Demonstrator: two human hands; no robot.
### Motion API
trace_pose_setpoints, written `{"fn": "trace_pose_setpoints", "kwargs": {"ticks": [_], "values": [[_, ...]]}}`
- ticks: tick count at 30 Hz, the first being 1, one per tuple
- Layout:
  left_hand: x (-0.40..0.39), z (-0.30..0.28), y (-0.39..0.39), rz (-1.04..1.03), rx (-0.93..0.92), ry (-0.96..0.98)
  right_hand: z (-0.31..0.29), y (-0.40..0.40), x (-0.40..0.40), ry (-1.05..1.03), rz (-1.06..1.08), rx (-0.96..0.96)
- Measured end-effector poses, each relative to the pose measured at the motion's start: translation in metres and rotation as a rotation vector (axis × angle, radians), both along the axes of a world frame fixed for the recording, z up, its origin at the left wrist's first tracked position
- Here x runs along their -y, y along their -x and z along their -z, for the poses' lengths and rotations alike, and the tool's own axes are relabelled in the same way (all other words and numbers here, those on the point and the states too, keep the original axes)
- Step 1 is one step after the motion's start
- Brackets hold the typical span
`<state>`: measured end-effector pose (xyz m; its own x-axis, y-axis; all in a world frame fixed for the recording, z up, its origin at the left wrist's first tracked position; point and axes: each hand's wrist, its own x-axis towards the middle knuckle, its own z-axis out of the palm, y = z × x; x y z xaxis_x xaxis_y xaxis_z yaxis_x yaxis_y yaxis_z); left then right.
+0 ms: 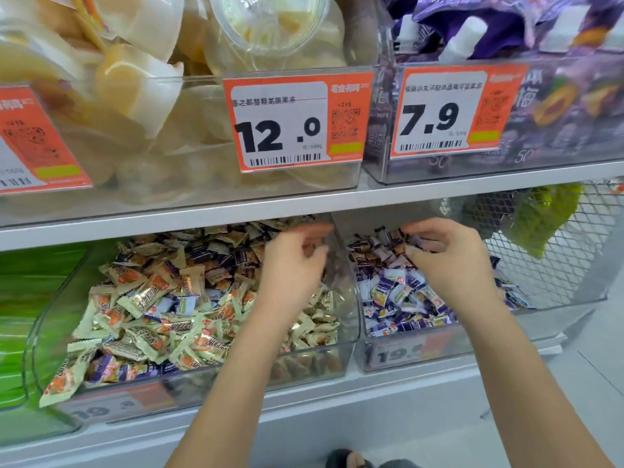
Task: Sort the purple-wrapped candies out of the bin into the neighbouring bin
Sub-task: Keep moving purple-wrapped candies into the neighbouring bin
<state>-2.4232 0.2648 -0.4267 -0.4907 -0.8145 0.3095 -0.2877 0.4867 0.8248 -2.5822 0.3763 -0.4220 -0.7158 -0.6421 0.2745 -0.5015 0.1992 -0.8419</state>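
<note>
lower shelf, two clear bins side by side. the left bin was filled mostly with cream-wrapped candies, purple-wrapped candies being scattered among them, several against its front wall. the right bin was filled with purple-wrapped pieces only. the left hand was held over the back right corner of the left bin, fingers curled; whether anything was pinched could not be told (motion blur at the fingertips). the right hand was set over the right bin, fingers bent down onto the heap and closed around a few purple pieces.

the two bins were divided by their touching clear walls, between the wrists. the upper shelf edge was close above both hands, leaving little headroom. above it were noted a bin of pale jelly cups, purple pouches, and orange price tags reading 12.0 and 7.9. a wire basket stood just right of the right bin, green packets to the left.

the lower price labels were blurred and partly cut off. both bin fronts were open at the top.
</note>
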Motion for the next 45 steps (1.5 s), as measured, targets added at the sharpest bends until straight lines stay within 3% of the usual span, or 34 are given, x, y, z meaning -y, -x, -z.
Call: {"fn": "trace_pose_setpoints", "kwargs": {"ticks": [9, 13, 17, 22, 27, 31, 38, 45], "values": [[0.064, 0.021, -0.084, -0.235, 0.523, 0.121, -0.002, -0.068, 0.052, 0.097, -0.314, 0.066], [0.072, 0.025, -0.108, -0.25, 0.644, 0.177, 0.015, -0.095, 0.083, -0.008, -0.48, 0.073], [0.071, 0.02, -0.133, -0.18, 0.583, 0.177, 0.041, -0.093, 0.109, -0.161, -0.412, 0.148], [0.073, 0.022, -0.163, -0.186, 0.582, 0.22, 0.056, -0.109, 0.138, -0.118, -0.343, 0.145], [0.075, 0.02, -0.174, -0.241, 0.614, 0.29, 0.055, -0.143, 0.154, -0.114, -0.603, -0.041], [0.074, 0.019, -0.177, -0.269, 0.635, 0.373, 0.062, -0.163, 0.164, -0.27, -0.735, -0.387], [0.076, 0.019, -0.188, -0.35, 0.837, 0.377, 0.061, -0.158, 0.169, -0.378, -0.727, -0.434], [0.076, 0.017, -0.182, -0.361, 0.884, 0.329, 0.065, -0.164, 0.17, -0.444, -0.732, -0.497]]}}
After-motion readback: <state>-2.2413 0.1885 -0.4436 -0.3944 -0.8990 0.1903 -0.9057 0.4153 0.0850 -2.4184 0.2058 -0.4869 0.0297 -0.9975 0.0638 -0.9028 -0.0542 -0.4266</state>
